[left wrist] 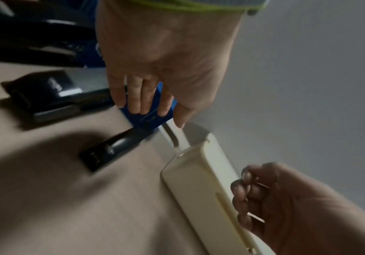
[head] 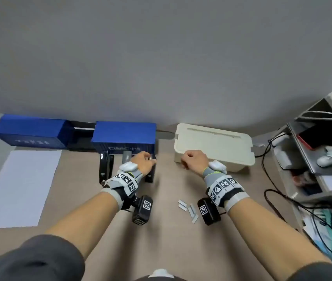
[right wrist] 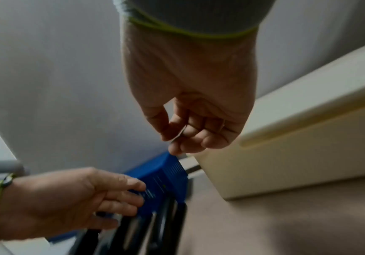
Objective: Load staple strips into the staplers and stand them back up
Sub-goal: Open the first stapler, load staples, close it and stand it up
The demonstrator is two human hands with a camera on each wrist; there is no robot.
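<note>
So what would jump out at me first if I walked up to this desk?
Probably the two blue container-shaped boxes at the back of the desk, with black staplers in front of them. The left hand reaches among those staplers, while the right hand pinches a thin staple strip. More loose strips lie near the right wrist.

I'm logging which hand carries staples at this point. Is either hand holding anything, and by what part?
The right hand pinches a staple strip between thumb and fingers, one end poking out. The left hand reaches over the staplers; whether it grips one cannot be told.
</note>
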